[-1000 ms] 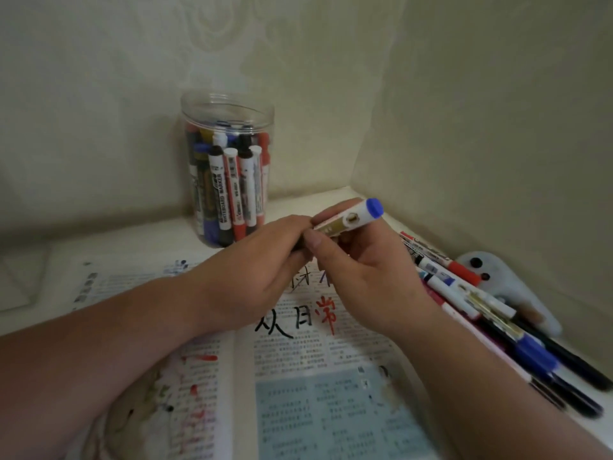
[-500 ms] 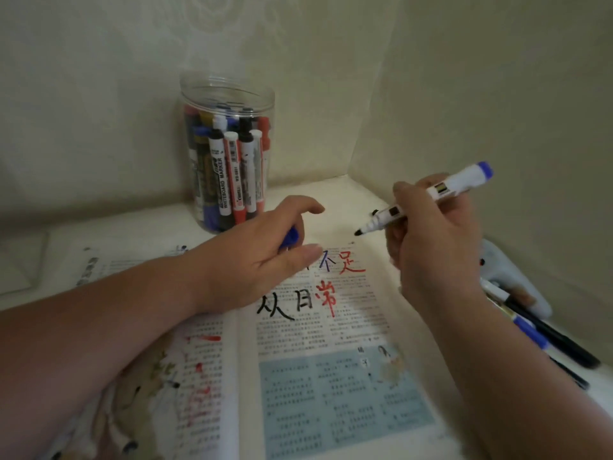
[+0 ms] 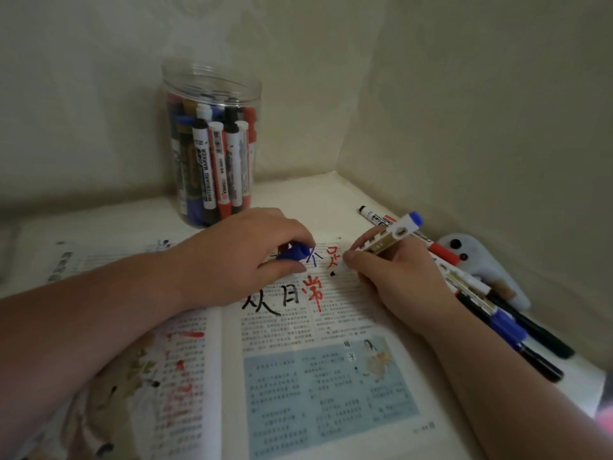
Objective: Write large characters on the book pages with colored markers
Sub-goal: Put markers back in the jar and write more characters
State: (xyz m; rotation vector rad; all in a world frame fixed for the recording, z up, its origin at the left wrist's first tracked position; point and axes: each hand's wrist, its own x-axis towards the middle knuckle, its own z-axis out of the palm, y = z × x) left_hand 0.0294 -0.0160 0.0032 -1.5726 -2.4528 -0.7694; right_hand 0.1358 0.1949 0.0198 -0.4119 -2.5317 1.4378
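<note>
My right hand pinches the marker, its tip on the book's right page to write. My left hand weighs the book flat, with its fingers curled round the cap.

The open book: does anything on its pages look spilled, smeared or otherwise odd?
Yes. The left page carries red smears and black blots over its print and picture, not formed characters like those on the right page. Ink there looks smudged or spilled.
</note>
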